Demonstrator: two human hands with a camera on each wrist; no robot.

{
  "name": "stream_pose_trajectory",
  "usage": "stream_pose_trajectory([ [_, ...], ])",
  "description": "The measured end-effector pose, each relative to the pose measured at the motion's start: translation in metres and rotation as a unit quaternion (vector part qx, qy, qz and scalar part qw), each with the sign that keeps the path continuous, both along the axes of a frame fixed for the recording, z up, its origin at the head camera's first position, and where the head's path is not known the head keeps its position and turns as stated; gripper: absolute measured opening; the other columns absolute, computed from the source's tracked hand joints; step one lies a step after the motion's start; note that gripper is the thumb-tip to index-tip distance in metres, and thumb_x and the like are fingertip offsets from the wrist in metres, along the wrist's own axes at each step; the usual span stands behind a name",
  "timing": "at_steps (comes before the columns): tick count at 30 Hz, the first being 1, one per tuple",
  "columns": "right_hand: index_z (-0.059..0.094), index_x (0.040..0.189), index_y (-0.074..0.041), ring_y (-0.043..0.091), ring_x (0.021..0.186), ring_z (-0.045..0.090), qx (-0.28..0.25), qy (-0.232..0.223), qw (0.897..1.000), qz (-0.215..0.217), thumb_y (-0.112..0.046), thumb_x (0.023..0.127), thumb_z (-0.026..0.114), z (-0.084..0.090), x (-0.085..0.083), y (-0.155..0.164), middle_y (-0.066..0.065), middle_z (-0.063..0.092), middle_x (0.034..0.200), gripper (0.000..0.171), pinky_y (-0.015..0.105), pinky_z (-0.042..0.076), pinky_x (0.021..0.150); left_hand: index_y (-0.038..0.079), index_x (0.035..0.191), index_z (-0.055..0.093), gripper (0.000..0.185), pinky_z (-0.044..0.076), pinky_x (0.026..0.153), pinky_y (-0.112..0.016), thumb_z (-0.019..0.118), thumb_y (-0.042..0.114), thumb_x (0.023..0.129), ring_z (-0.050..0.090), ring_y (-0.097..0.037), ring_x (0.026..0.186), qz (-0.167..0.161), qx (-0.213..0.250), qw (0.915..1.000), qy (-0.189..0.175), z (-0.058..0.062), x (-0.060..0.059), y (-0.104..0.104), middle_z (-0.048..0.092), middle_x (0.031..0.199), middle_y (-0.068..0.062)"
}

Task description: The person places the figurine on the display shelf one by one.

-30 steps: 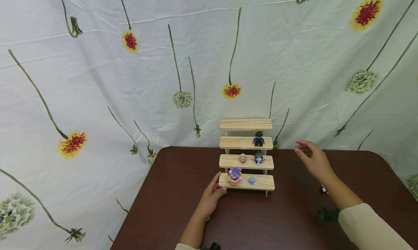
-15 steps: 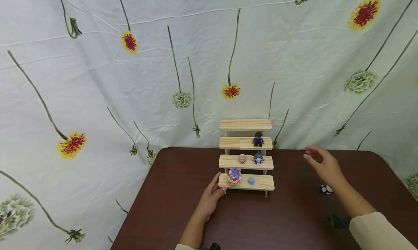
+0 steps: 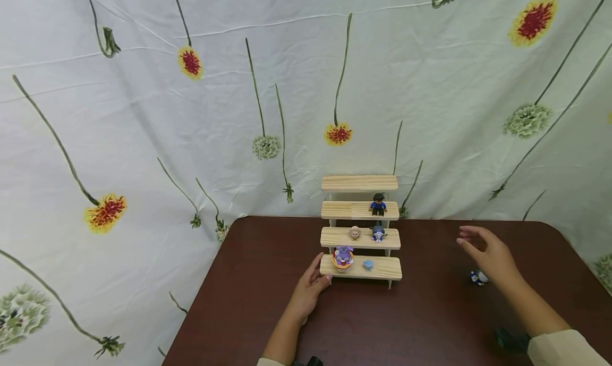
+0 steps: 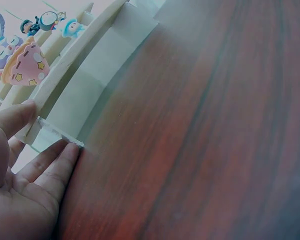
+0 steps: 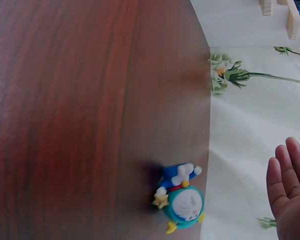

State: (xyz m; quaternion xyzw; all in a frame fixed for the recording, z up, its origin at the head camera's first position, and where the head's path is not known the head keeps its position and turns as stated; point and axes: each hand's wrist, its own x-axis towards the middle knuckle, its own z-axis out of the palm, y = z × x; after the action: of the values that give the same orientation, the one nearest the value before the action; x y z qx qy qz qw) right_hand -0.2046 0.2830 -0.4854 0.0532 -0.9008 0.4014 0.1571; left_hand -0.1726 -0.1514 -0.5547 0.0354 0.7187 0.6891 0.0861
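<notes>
A stepped wooden display shelf stands at the back of the table. My left hand holds the left end of its lowest step, thumb on the plank edge and fingers by the clear leg. On that step sit a purple bunny figurine in a pink cone and a small light-blue figurine. Higher up are a beige head-like figurine, a dark-blue-haired figurine and a black-haired toy figure. My right hand hovers with nothing in it, above a blue-and-white figurine lying on the table.
The dark reddish-brown table reaches a white cloth with printed flowers behind it. The shelf's top step bears no figurine. A dark wrist-worn device sits at my right sleeve.
My right hand has moved right and down, away from the shelf, toward the lying figurine, now more exposed. The left hand stays on the shelf.
</notes>
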Motion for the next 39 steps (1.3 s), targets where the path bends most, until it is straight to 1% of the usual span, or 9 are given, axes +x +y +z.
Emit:
stream_pose_trajectory([
  [6, 0.061, 0.132, -0.002, -0.026, 0.093, 0.041, 0.007, -0.017, 1.0, -0.007, -0.031, 0.102, 0.063, -0.006, 0.008, 0.008, 0.016, 0.063, 0.12, 0.042, 0.002, 0.042, 0.07, 0.022, 0.162, 0.024, 0.071, 0.05, 0.109, -0.037, 0.061, 0.026, 0.103, 0.056, -0.026, 0.131, 0.0, 0.002, 1.0, -0.001, 0.0, 0.0, 0.0, 0.048, 0.152, -0.025],
  [13, 0.061, 0.131, -0.001, -0.027, 0.089, 0.039, 0.013, -0.028, 0.999, -0.019, -0.03, 0.101, 0.064, -0.015, 0.017, 0.018, 0.014, 0.062, 0.117, 0.042, 0.003, 0.042, 0.068, 0.021, 0.163, 0.024, 0.072, 0.048, 0.11, -0.039, 0.062, 0.026, 0.102, 0.055, -0.029, 0.133, 0.001, -0.002, 1.0, 0.001, -0.002, 0.001, 0.0, 0.048, 0.152, -0.025],
  [16, 0.061, 0.131, 0.0, -0.027, 0.089, 0.038, 0.017, -0.04, 0.999, -0.022, -0.032, 0.101, 0.063, -0.018, 0.019, 0.022, 0.017, 0.062, 0.118, 0.044, 0.005, 0.041, 0.066, 0.02, 0.163, 0.024, 0.072, 0.047, 0.111, -0.041, 0.062, 0.026, 0.102, 0.054, -0.029, 0.133, 0.0, -0.001, 1.0, 0.004, -0.002, 0.0, 0.0, 0.048, 0.152, -0.025],
  [24, 0.06, 0.132, 0.0, -0.031, 0.088, 0.034, 0.023, -0.067, 0.997, -0.019, -0.031, 0.102, 0.063, -0.028, 0.026, 0.033, 0.024, 0.062, 0.125, 0.044, 0.008, 0.043, 0.065, 0.021, 0.162, 0.024, 0.072, 0.049, 0.11, -0.039, 0.062, 0.028, 0.102, 0.056, -0.028, 0.132, 0.001, -0.005, 1.0, -0.001, -0.003, 0.0, 0.0, 0.048, 0.152, -0.024],
  [30, 0.058, 0.135, -0.001, -0.028, 0.089, 0.033, 0.031, -0.108, 0.994, -0.017, -0.037, 0.102, 0.061, -0.032, 0.031, 0.043, 0.026, 0.058, 0.131, 0.049, 0.012, 0.045, 0.064, 0.022, 0.162, 0.024, 0.071, 0.048, 0.11, -0.039, 0.062, 0.026, 0.102, 0.055, -0.028, 0.132, 0.0, -0.001, 1.0, -0.002, -0.001, 0.0, 0.0, 0.049, 0.151, -0.024],
  [32, 0.058, 0.135, -0.001, -0.017, 0.093, 0.045, 0.037, -0.121, 0.992, -0.019, -0.039, 0.102, 0.061, -0.033, 0.031, 0.045, 0.027, 0.058, 0.132, 0.051, 0.012, 0.045, 0.065, 0.021, 0.162, 0.024, 0.071, 0.048, 0.11, -0.039, 0.062, 0.025, 0.102, 0.055, -0.028, 0.132, 0.0, 0.0, 1.0, -0.001, -0.001, 0.0, 0.001, 0.048, 0.151, -0.024],
  [34, 0.057, 0.135, 0.0, 0.005, 0.1, 0.059, 0.04, -0.129, 0.991, -0.02, -0.039, 0.102, 0.061, -0.033, 0.031, 0.046, 0.029, 0.058, 0.132, 0.052, 0.013, 0.045, 0.065, 0.021, 0.162, 0.024, 0.071, 0.048, 0.11, -0.039, 0.061, 0.025, 0.102, 0.055, -0.027, 0.132, 0.0, 0.004, 1.0, 0.0, 0.0, 0.0, 0.001, 0.048, 0.151, -0.024],
  [37, 0.056, 0.136, 0.001, 0.041, 0.111, 0.06, 0.042, -0.14, 0.989, -0.02, -0.04, 0.102, 0.06, -0.034, 0.032, 0.048, 0.03, 0.058, 0.133, 0.054, 0.012, 0.044, 0.065, 0.02, 0.162, 0.024, 0.071, 0.049, 0.11, -0.039, 0.061, 0.024, 0.102, 0.056, -0.027, 0.131, 0.0, 0.006, 1.0, 0.0, 0.001, 0.001, 0.001, 0.048, 0.151, -0.024],
  [39, 0.056, 0.137, 0.001, 0.046, 0.113, 0.058, 0.045, -0.151, 0.987, -0.02, -0.042, 0.102, 0.059, -0.035, 0.032, 0.049, 0.031, 0.058, 0.134, 0.055, 0.014, 0.044, 0.066, 0.02, 0.163, 0.023, 0.071, 0.049, 0.109, -0.038, 0.061, 0.024, 0.102, 0.056, -0.026, 0.13, 0.0, 0.005, 1.0, 0.0, 0.001, 0.001, 0.001, 0.048, 0.151, -0.024],
])
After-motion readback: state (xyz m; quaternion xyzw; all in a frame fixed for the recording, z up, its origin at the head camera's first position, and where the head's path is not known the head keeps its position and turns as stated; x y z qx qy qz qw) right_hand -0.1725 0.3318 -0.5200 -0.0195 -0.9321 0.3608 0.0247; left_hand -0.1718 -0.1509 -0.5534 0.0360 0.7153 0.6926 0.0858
